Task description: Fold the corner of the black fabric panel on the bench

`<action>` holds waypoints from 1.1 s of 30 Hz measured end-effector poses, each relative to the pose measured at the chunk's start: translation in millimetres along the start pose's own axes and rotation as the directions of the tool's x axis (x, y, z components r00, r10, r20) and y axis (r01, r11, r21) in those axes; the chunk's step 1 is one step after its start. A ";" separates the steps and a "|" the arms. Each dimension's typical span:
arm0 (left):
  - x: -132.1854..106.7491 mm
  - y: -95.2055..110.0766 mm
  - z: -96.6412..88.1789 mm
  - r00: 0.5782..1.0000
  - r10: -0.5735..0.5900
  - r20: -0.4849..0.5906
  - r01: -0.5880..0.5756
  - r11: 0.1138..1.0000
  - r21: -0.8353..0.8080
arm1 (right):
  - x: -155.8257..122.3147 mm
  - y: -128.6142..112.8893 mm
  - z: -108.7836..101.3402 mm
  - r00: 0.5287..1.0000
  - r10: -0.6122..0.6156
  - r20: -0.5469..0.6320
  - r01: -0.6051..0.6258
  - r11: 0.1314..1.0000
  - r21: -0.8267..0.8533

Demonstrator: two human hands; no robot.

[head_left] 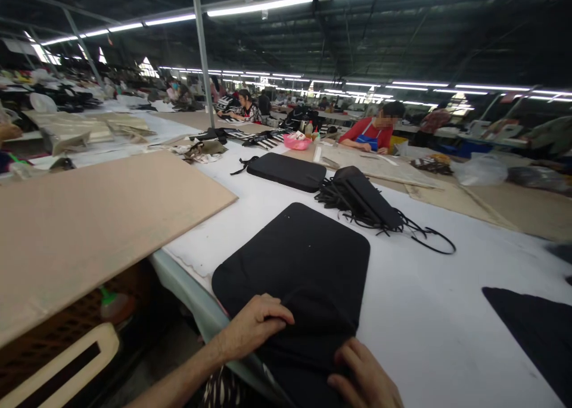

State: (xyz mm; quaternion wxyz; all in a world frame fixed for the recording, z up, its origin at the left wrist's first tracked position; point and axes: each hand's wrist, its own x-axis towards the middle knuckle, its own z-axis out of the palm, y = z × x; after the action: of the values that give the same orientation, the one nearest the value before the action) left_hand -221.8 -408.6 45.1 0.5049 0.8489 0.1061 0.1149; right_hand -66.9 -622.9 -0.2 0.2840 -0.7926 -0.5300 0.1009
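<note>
A black fabric panel [295, 253] with rounded corners lies on the white tabletop, its near part loose and folded. My left hand [259, 324] is closed at the left of the fold, thumb and fingers together on the cloth. Over the panel's near right edge, my right hand [366, 375] curls its fingers, pinching the cloth there. Beyond the panel lie a flat stack of black pieces [286, 171] and a bundle of black straps [366, 199]. The panel's nearest end runs out of view.
A large tan board [98, 211] extends at left, above a crate [27, 354]. Another black piece [536, 330] lies at right. Across the table, a co-worker in red [370, 134] leans over pale sheets [375, 161]. A pink basket [296, 140] and a pole [203, 50] stand farther back.
</note>
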 end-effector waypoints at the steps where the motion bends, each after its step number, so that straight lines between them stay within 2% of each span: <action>1: 0.0 0.1 -0.2 1.000 -0.001 0.002 0.001 1.000 -0.004 | 0.8 -5.1 -2.3 0.999 0.034 0.020 -0.034 0.999 0.006; 4: 0.0 -2.2 -0.3 1.000 0.002 0.005 -0.002 1.000 -0.009 | 4.0 -19.8 -12.4 0.994 0.079 0.074 -0.079 0.997 -0.003; 12: 1.3 -7.6 -0.1 0.999 0.000 0.051 0.001 1.000 -0.025 | 21.1 -36.0 -34.4 0.997 0.032 0.076 -0.039 0.996 0.082; 20: 0.5 6.2 -8.0 0.993 0.037 0.113 -0.042 0.998 0.047 | 41.1 -36.3 -28.1 0.997 0.013 -0.074 -0.018 0.998 -0.068; 26: 3.7 -2.0 -4.0 0.991 0.053 0.123 -0.061 0.996 0.067 | 43.6 -34.7 -28.3 0.996 0.042 -0.076 -0.043 0.999 -0.007; 28: 3.6 -4.3 -2.8 0.992 0.053 0.111 -0.058 0.997 0.041 | 38.5 -32.3 -31.8 0.990 0.062 -0.123 -0.057 0.997 0.048; 31: 3.0 -7.0 -2.4 0.995 0.045 0.088 -0.049 0.998 0.043 | 23.8 -26.5 -36.9 0.956 0.083 -0.282 -0.068 0.996 0.062; 33: 2.8 -8.4 -2.2 0.996 0.038 0.081 -0.042 0.997 0.058 | 11.7 -23.5 -38.3 0.943 0.016 -0.333 -0.015 1.000 0.006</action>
State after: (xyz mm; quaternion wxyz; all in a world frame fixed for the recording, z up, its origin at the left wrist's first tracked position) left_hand -220.3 -402.0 39.0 0.4808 0.8694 0.0722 0.0879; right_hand -62.7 -619.0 45.8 0.3700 -0.8018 -0.4682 -0.0311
